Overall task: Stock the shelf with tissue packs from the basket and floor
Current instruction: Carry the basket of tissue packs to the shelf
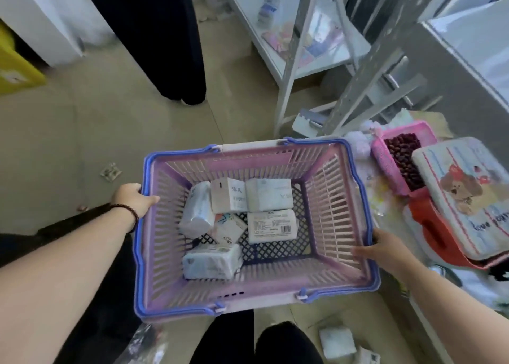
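Basket [334, 198]: six tissue packs [271, 198] between the hands. Left hand [132, 200] and right hand [381, 249] each clamp a side rim.

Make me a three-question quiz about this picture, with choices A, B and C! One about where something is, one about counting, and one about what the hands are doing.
1. Where is the loose tissue pack that is outside the basket?
A. On the floor near the person's feet
B. On the white shelf
C. On top of the teddy-bear cushion

2. How many tissue packs lie in the basket?
A. Two
B. Six
C. Ten

3. What are the hands doing?
A. Both hang free
B. One lifts a pack out
C. Each grips a side of the basket

Answers:
1. A, it lies on the floor at the bottom of the view.
2. B, six packs sit on the basket's mesh bottom.
3. C, the left hand and right hand each clasp a blue rim.
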